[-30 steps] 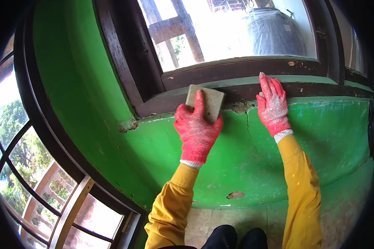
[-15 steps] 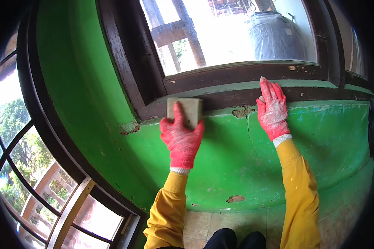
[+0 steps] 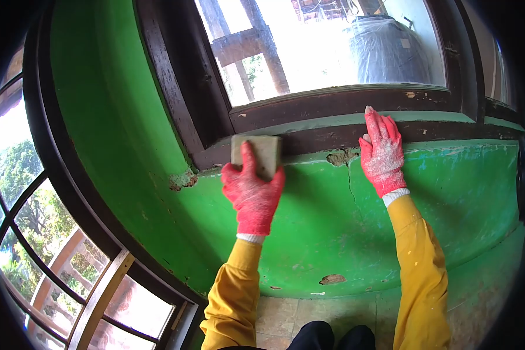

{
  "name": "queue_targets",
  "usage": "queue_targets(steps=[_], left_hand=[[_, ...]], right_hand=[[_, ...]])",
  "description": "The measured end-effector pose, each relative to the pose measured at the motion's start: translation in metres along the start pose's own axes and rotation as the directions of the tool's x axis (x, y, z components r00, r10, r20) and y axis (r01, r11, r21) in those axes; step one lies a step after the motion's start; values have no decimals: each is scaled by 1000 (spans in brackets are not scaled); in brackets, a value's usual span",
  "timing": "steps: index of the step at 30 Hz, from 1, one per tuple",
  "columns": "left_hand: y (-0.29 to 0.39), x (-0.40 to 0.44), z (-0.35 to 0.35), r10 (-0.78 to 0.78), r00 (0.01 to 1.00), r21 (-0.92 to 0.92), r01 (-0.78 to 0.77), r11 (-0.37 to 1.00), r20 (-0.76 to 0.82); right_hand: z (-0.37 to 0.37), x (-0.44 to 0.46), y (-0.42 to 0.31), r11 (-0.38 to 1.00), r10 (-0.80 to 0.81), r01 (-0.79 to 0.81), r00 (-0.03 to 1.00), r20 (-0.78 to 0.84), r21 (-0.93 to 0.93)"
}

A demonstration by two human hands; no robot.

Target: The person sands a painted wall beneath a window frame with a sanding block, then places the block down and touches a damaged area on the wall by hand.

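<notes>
My left hand (image 3: 252,195), in a red glove dusted with white, grips a tan-grey sanding block (image 3: 266,153). Its index finger lies stretched along the block's face. The block is against the dark wooden sill (image 3: 326,136), near the left corner of the window frame. My right hand (image 3: 382,153), gloved in red with heavy white dust, rests on the same sill further right. Its fingers are stretched out and it holds nothing. The face of the block that meets the wood is hidden.
Below the sill is a green wall (image 3: 315,227) with chipped plaster (image 3: 341,156) and a crack. Glass fills the window frame (image 3: 344,100) above. At left stands a dark-framed paned window (image 3: 58,192). Floor tiles (image 3: 309,315) lie at the bottom, by my knees (image 3: 318,337).
My left hand and the sanding block have shifted slightly left and up along the sill. The right hand stays in about the same place.
</notes>
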State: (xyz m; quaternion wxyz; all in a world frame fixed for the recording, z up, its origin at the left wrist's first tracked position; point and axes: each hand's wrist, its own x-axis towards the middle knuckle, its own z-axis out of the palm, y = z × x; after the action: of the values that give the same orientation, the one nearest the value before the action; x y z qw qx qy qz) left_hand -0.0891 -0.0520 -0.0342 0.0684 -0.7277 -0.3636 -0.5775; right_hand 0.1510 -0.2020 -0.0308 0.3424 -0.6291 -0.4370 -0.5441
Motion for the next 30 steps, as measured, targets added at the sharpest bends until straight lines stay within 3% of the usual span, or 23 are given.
queue_targets(steps=[4, 6, 9, 10, 12, 15, 19, 21, 24, 27, 30], left_hand=[[67, -23, 16, 231, 969, -110, -221, 969, 90], [61, -21, 14, 287, 956, -127, -278, 952, 54], [17, -6, -3, 62, 992, -52, -56, 997, 113], [-5, -2, -1, -25, 998, -25, 27, 999, 54], [-6, 0, -3, -19, 997, 57, 23, 998, -70], [34, -8, -2, 126, 990, -46, -124, 991, 61], [62, -21, 9, 271, 959, -112, -262, 959, 83], [37, -14, 2, 147, 981, -112, -133, 985, 124], [-8, -1, -1, -75, 997, 2, 75, 997, 2], [19, -4, -5, -5, 995, -9, 6, 1000, 102], [58, -20, 6, 210, 970, -109, -197, 974, 122]], right_hand=[[0, -1, 1, 1000, -13, 13, 1000, -11, 11], [-2, -2, 3, 1000, -8, 8, 1000, 6, 29], [0, -3, 1, 1000, -13, 13, 1000, -14, 18], [0, -3, 2, 1000, -7, 7, 1000, -28, 20], [0, -2, 4, 1000, -6, 7, 1000, -23, 30], [2, -1, 1, 1000, -4, 4, 1000, -25, 4], [-3, -2, 0, 999, 21, -22, 1000, 18, 24], [-3, -1, 0, 999, 19, -19, 1000, 16, 35], [-2, -1, -1, 999, 27, -26, 1000, -15, 20], [0, -2, -2, 999, 34, -33, 999, -8, 36], [-2, -2, 0, 999, 24, -25, 1000, 20, 25]])
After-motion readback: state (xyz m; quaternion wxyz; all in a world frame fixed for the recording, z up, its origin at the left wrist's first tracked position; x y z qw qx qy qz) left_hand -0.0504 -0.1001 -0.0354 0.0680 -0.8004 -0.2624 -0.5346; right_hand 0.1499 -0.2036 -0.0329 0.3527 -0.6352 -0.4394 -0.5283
